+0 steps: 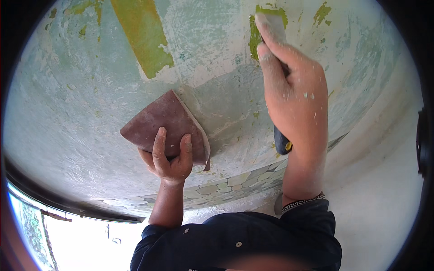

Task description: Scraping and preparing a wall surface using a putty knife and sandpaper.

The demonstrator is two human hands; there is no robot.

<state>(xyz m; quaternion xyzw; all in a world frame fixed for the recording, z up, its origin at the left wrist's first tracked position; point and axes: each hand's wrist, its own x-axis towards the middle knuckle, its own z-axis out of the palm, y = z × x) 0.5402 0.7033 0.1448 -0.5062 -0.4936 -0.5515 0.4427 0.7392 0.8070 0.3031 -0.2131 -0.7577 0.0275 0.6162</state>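
My left hand (171, 155) holds a folded sheet of brown sandpaper (166, 118) by its lower part, close to the painted wall (217, 101). In my right hand (295, 88) is a putty knife with a dark handle (281, 140) that ends in a yellow-ringed hole. Its metal blade (276, 27) lies against the wall at a patch of bared yellow-green paint (253, 40), with a finger stretched along it. Flakes and pale dust stick to both hands.
A longer yellow-green strip (145, 40) shows on the upper left wall. Below runs a stone-patterned band (234, 183). A plain white wall (369, 176) stands at the right. At lower left are a dark frame edge (67, 200) and a bright opening (88, 240).
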